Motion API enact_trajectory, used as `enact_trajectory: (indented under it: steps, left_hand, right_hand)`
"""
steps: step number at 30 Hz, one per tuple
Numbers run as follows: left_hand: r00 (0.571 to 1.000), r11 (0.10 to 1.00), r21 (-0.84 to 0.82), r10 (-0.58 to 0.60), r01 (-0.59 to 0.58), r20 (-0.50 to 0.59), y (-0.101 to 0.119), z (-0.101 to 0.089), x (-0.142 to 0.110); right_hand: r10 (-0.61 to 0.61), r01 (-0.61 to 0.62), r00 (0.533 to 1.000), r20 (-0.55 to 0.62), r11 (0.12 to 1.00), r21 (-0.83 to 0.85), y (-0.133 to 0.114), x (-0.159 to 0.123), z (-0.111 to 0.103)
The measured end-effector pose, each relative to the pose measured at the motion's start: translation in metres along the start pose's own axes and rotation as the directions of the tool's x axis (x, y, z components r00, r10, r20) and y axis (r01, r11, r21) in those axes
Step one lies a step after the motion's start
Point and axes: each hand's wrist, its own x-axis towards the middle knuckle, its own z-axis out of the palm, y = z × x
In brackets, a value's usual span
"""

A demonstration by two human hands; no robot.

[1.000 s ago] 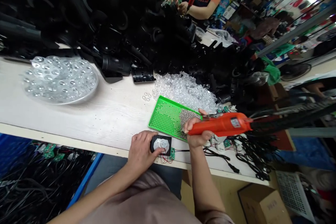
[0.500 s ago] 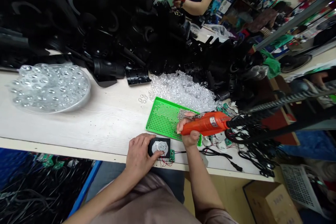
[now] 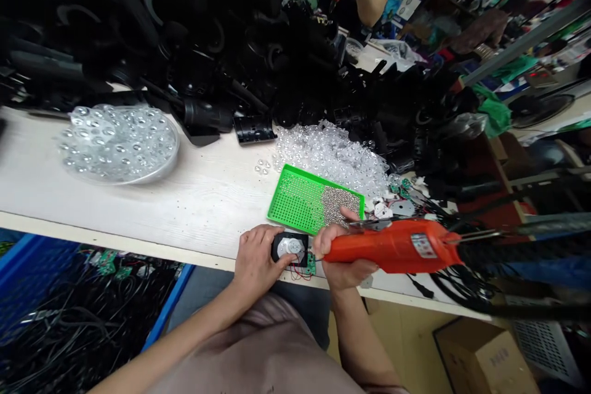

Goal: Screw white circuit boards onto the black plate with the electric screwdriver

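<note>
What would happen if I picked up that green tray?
The green tray looks like stiff plastic, so it probably wouldn't flop. The little metal bits are heaped at its right end, so that end may feel heavier and dip. They look loose, so they might slide.

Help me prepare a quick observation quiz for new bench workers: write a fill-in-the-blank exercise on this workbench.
The right hand grips an orange-red electric screwdriver, and the left hand holds a flat ____ plate bearing a pale disc.
The perforated rectangular plastic tray is ____ in colour.
The round bowl of clear plastic pieces stands on the picture's ____ side.
Missing words: black; green; left.
</note>
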Motion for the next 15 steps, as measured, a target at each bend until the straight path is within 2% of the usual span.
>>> enact_trajectory:
  steps: [5, 9, 15]
  left_hand:
    - [1.000, 1.000, -0.015, 0.002, -0.002, -0.016, -0.001, 0.000, -0.002]
    - [1.000, 1.000, -0.022, -0.007, 0.006, -0.008, 0.001, -0.002, -0.001]
    - [1.000, 1.000, -0.003, -0.020, 0.020, 0.019, 0.004, -0.005, 0.001]
  right_hand:
    - [0.020, -0.020, 0.999, 0.027, 1.000, 0.012, 0.017, -0.006, -0.006]
    - [-0.020, 0.018, 0.998, 0.063, 0.999, 0.026, 0.021, -0.008, -0.007]
    - [-0.093, 0.096, 0.974, 0.205, 0.995, -0.004, 0.026, -0.012, -0.006]
